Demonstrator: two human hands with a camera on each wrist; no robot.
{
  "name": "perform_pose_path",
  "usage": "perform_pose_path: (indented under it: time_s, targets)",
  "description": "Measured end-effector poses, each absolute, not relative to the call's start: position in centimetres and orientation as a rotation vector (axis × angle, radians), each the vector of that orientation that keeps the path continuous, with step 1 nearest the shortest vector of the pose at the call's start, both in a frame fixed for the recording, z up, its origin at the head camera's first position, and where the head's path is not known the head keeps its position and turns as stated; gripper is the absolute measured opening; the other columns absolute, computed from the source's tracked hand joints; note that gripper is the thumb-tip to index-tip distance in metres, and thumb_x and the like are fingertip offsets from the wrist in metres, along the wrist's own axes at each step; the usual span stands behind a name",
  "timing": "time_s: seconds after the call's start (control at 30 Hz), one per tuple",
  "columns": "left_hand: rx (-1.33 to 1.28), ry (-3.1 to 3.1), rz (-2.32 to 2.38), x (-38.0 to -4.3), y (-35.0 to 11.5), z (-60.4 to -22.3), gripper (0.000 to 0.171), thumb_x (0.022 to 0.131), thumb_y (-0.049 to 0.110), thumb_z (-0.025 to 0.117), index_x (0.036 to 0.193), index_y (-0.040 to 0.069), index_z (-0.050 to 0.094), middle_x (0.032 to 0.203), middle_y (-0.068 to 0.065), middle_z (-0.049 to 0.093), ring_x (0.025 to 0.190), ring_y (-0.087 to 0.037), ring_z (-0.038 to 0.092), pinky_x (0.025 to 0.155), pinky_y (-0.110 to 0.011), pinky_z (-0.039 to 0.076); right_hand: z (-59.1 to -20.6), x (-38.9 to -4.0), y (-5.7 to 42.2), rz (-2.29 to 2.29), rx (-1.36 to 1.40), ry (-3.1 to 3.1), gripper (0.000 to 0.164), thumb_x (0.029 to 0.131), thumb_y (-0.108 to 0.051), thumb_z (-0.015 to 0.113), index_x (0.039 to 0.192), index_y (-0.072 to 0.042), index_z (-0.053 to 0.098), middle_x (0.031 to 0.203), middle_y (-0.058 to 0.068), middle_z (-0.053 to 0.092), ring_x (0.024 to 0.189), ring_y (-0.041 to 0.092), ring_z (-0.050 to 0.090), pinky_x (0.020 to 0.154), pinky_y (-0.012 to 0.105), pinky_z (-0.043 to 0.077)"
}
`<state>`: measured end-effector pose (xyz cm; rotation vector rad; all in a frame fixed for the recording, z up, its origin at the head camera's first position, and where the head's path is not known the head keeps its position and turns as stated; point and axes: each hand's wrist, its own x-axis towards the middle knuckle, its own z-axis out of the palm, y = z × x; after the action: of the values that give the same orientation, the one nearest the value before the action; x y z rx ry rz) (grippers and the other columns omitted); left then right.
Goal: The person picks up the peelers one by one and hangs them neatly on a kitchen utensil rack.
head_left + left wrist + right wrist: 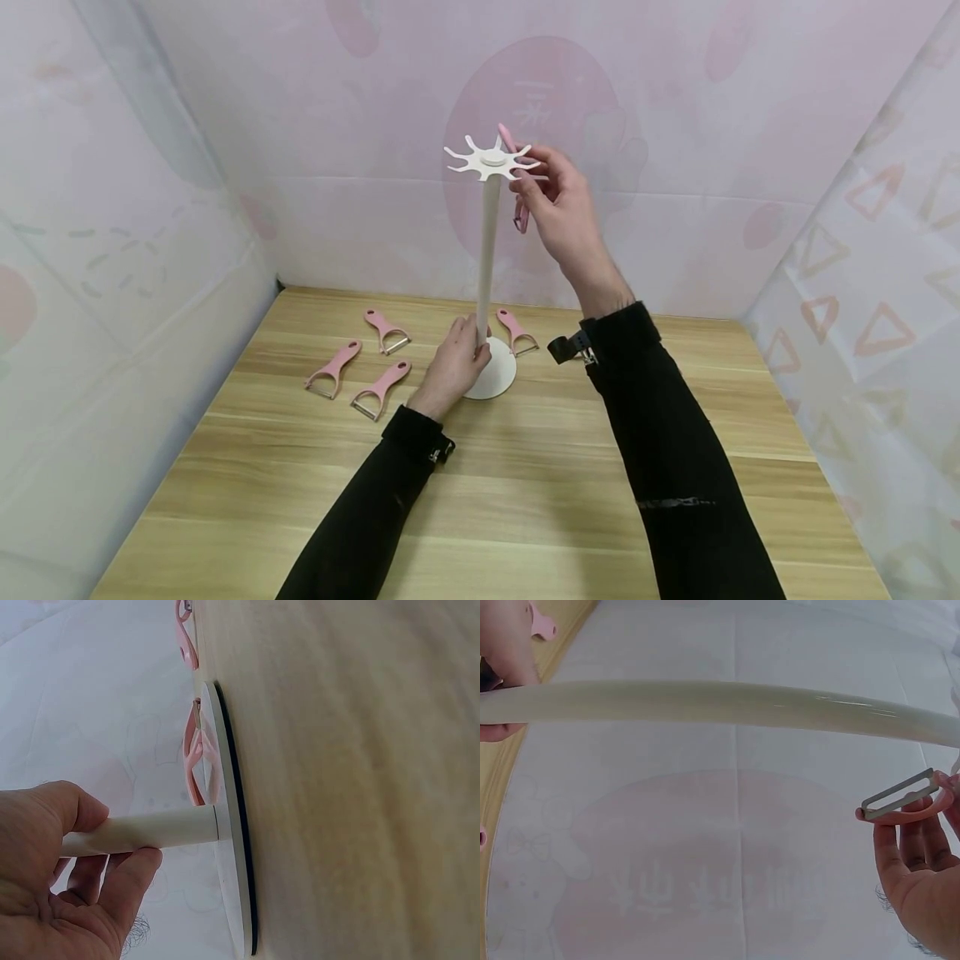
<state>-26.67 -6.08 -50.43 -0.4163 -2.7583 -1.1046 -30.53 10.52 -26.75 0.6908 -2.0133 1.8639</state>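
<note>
A white stand point(486, 258) with a round base point(495, 375) and a ring of curved hooks point(491, 160) on top stands upright on the table. Low on its post, my left hand point(453, 358) grips with thumb and fingers; the left wrist view shows this post point(165, 829) just above the base. Up beside the hooks, my right hand point(558, 196) pinches a pink peeler point(506, 137), its handle end upward and its blade end hanging down. In the right wrist view the peeler's metal blade point(900, 795) faces the post, apart from it. My fingers hide part of the handle.
Left of the stand lie three pink peelers, one at the back point(386, 331), one at the left point(334, 369) and one in front point(381, 390). Another peeler point(516, 332) lies just behind the base. Printed cloth walls point(360, 225) enclose the wooden table point(495, 517).
</note>
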Motion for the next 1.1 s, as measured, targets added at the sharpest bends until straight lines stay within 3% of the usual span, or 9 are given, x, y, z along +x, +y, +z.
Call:
perform_pose_path:
  time_s: [0.23,0.53,0.83,0.97,1.1]
  targets:
    - [-0.412,-2.766,-1.092,-26.7,-6.0,-50.4,0.018,0.1,0.012,0.061,0.117,0.012,0.054,0.102,-0.007,0.048,0.086,-0.021,0.053,0.071,-0.035,0.051,-26.3,-30.1,10.1,1.863,0.706,-2.006,0.038,0.103,-0.008,0.058,0.141,-0.004,0.058,0.115,0.026,0.061,0.072,0.038,0.053,0.058,0.031,0.046]
    - [-0.418,-2.769,-1.083,-26.6,-6.1,-50.3,0.018,0.101,0.013,0.06,0.117,0.011,0.054,0.101,-0.007,0.048,0.085,-0.021,0.052,0.07,-0.035,0.05,-25.4,-28.4,9.6,1.862,0.652,-2.056,0.035,0.104,-0.01,0.057,0.138,-0.002,0.059,0.112,0.032,0.06,0.086,0.045,0.055,0.059,0.028,0.045]
    - [-0.455,-2.734,-1.065,-26.8,-6.1,-50.8,0.018,0.101,0.011,0.06,0.117,0.009,0.054,0.098,-0.007,0.047,0.081,-0.02,0.052,0.067,-0.033,0.05,-26.9,-30.3,10.2,1.806,0.659,-2.109,0.034,0.106,-0.021,0.055,0.139,-0.013,0.06,0.108,0.019,0.065,0.083,0.024,0.059,0.06,0.028,0.043]
    - [-0.449,-2.74,-1.068,-26.8,-6.1,-50.8,0.018,0.101,0.012,0.06,0.118,0.01,0.054,0.098,-0.007,0.047,0.081,-0.02,0.052,0.066,-0.033,0.05,-26.1,-29.1,9.9,1.837,0.656,-2.112,0.035,0.107,-0.016,0.051,0.14,-0.007,0.058,0.115,0.02,0.062,0.095,0.025,0.061,0.077,0.027,0.052]
    - [-0.444,-2.743,-1.075,-26.7,-6.0,-50.8,0.018,0.101,0.012,0.06,0.117,0.01,0.054,0.099,-0.007,0.047,0.081,-0.02,0.052,0.066,-0.033,0.05,-25.4,-28.2,9.5,1.872,0.685,-2.089,0.033,0.107,-0.009,0.05,0.136,0.002,0.058,0.114,0.02,0.06,0.103,0.036,0.06,0.094,0.043,0.055]
